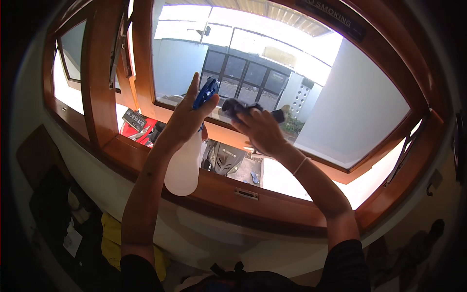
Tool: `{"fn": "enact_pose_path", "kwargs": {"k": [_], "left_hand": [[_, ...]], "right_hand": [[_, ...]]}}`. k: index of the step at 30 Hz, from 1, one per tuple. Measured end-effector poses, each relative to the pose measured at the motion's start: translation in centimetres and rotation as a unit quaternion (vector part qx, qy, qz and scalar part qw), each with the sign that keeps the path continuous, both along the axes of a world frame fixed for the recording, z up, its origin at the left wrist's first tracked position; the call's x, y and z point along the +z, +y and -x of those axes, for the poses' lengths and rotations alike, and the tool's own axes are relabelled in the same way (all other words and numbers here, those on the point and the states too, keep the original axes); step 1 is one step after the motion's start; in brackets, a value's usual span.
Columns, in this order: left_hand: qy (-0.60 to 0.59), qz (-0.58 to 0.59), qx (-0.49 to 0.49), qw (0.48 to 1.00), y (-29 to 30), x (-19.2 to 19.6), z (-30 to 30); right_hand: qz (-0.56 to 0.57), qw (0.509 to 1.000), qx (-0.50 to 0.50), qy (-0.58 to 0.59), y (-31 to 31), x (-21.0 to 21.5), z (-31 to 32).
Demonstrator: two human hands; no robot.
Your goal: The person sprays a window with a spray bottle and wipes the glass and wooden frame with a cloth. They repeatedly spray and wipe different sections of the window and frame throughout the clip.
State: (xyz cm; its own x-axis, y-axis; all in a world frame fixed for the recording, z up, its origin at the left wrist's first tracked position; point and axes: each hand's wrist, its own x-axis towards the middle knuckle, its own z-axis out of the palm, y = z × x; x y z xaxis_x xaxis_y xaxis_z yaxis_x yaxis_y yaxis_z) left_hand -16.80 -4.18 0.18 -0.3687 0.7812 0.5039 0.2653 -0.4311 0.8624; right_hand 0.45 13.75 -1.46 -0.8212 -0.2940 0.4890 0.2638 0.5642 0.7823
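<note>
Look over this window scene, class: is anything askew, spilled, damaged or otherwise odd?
Nothing stands out. The left hand holds a white spray bottle with a blue trigger upright at the window pane, and the right hand presses a dark cloth to the glass. No drips or cracks show on the wooden frame.

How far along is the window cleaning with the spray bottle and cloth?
Early, it seems. The left hand holds the white spray bottle by its blue trigger head, aimed at the window pane. The right hand presses a dark cloth near the pane's lower edge. No wiped patch shows; most glass likely remains.
</note>
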Motion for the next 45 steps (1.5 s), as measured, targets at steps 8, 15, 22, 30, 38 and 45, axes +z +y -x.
{"fn": "enact_pose_path", "kwargs": {"k": [8, 15, 22, 30, 38, 45], "left_hand": [[-0.003, -0.032, 0.004, 0.999, -0.6, -0.4, 2.3], [-0.05, -0.027, -0.016, 0.998, -1.3, -0.6, 3.4], [-0.05, -0.037, -0.01, 0.998, -0.7, -0.4, 3.4], [0.005, -0.054, 0.076, 0.996, -3.1, -0.8, 8.1], [-0.01, -0.034, 0.14, 0.99, -4.5, -0.8, 12.0], [0.016, -0.04, 0.174, 0.984, -3.2, -1.0, 12.6]], "right_hand": [[-0.2, 0.922, 0.065, 0.326, -5.5, 18.3, -0.7], [-0.034, 0.949, 0.083, 0.301, -2.2, 10.2, 4.3], [-0.03, 0.999, -0.015, -0.015, 0.4, -3.1, 5.7], [-0.04, 0.972, 0.035, 0.228, -5.2, 12.5, 8.3], [-0.028, 0.947, 0.07, 0.313, -4.9, 8.7, 16.0], [-0.081, 0.997, -0.002, 0.012, -2.2, -2.9, 20.8]]}}
